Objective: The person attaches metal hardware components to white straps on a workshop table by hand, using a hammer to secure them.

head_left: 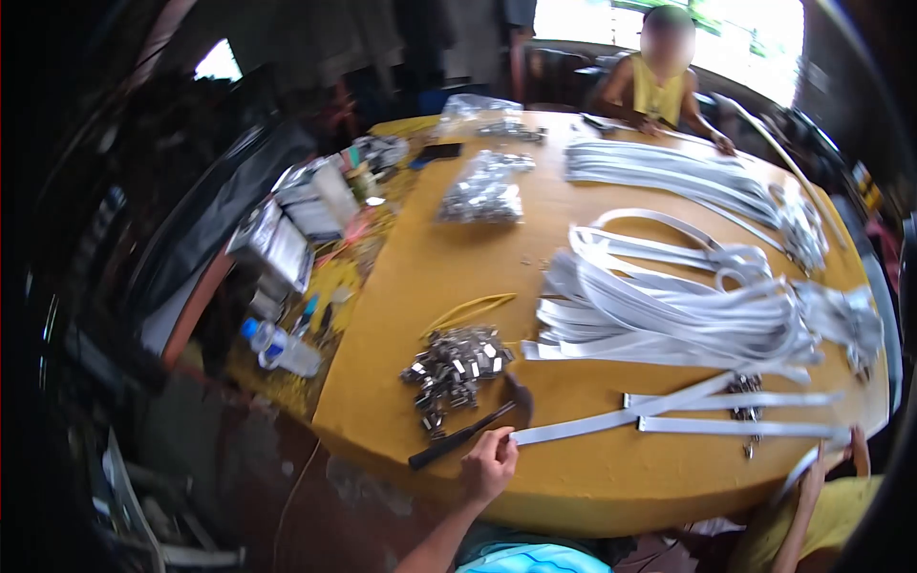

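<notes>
My left hand (489,465) pinches one end of a white strap (583,423) near the front edge of the table. From my fingers this strap runs right and crosses over two shorter white straps (735,427) lying side by side. Just behind my hand lies a hammer (463,436) with a black handle. A heap of small shiny metal clips (458,368) sits beyond the hammer. My right hand is not in view.
A large bundle of white straps (659,296) covers the middle right of the yellow table (382,382). More straps (669,177) and bags of metal parts (482,191) lie farther back. A water bottle (282,349) stands left. One co-worker's hands (812,473) show right; another person sits opposite.
</notes>
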### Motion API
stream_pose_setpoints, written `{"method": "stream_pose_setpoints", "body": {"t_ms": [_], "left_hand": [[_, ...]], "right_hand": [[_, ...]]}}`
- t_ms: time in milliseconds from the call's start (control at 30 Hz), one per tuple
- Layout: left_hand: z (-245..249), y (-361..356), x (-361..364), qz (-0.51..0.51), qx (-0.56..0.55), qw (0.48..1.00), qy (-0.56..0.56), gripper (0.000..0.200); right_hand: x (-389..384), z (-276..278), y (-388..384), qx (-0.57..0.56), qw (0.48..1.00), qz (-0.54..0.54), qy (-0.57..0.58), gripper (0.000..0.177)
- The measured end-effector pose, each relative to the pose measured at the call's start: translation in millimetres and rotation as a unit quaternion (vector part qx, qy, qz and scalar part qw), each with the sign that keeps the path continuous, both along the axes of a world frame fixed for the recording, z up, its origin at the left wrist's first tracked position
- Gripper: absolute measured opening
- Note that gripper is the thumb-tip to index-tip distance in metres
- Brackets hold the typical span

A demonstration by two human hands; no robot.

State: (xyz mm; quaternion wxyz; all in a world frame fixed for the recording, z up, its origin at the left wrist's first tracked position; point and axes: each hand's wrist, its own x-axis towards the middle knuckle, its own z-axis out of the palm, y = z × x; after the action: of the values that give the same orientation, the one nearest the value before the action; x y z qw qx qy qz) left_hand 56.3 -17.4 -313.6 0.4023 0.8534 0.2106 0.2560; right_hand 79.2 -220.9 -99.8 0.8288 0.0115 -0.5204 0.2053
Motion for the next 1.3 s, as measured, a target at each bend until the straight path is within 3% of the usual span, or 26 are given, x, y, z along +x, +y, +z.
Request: {"method": "stream_pose_setpoints", "body": {"t_ms": [500, 600, 667, 733, 767, 800, 867, 933, 1000, 1133, 1300], "left_hand": [[2.4, -0.5, 0.3, -0.008, 0.003, 1.000, -0.027, 0.017], [2.4, -0.1, 0.9, -0.011, 0.002, 1.000, -0.001, 0.018], [1.9, 0.6, 1.1, -0.006, 0.004, 1.000, -0.007, 0.018], [0.5, 1.8, 0.7, -0.014, -0.002, 1.000, -0.001, 0.019], [0.0, 1.6, 0.3, -0.011, -0.002, 1.000, 0.003, 0.019], [-0.7, 1.0, -0.1, -0.008, -0.002, 1.000, 0.005, 0.019], [-0.6, 0.9, -0.8, -0.013, -0.009, 1.000, 0.006, 0.020], [-0.1, 1.7, 0.4, -0.017, -0.012, 1.000, 0.008, 0.020], [0.8, 2.2, -0.3, -0.024, -0.020, 0.999, -0.009, 0.020], [2.1, 1.3, 1.5, -0.028, -0.026, 0.999, -0.007, 0.017], [0.4, 3.1, 0.6, -0.028, -0.050, 0.998, -0.018, 0.017]], "right_hand": [[33.3, 20.0, -20.7, -0.062, 0.997, -0.050, -0.017, 0.020], [29.4, 3.5, -11.1, -0.120, 0.992, -0.043, -0.025, 0.021], [22.5, -28.9, -0.5, -0.224, 0.973, -0.036, -0.043, 0.022], [8.1, -78.1, 12.4, -0.417, 0.900, -0.061, -0.113, 0.023], [-1.7, -102.7, 22.9, -0.507, 0.838, -0.087, -0.184, 0.024], [-10.7, -125.4, 29.2, -0.596, 0.742, -0.131, -0.277, 0.027], [-28.9, -192.6, 34.6, -0.623, 0.641, -0.153, -0.422, 0.038], [-42.7, -219.1, 37.6, -0.665, 0.586, -0.026, -0.463, 0.042], [-41.5, -224.7, 45.1, -0.671, 0.591, 0.045, -0.447, 0.043], [-42.1, -230.8, 44.8, -0.634, 0.611, 0.023, -0.473, 0.040], [-51.2, -249.3, 50.6, -0.505, 0.696, 0.049, -0.508, 0.035]]}}
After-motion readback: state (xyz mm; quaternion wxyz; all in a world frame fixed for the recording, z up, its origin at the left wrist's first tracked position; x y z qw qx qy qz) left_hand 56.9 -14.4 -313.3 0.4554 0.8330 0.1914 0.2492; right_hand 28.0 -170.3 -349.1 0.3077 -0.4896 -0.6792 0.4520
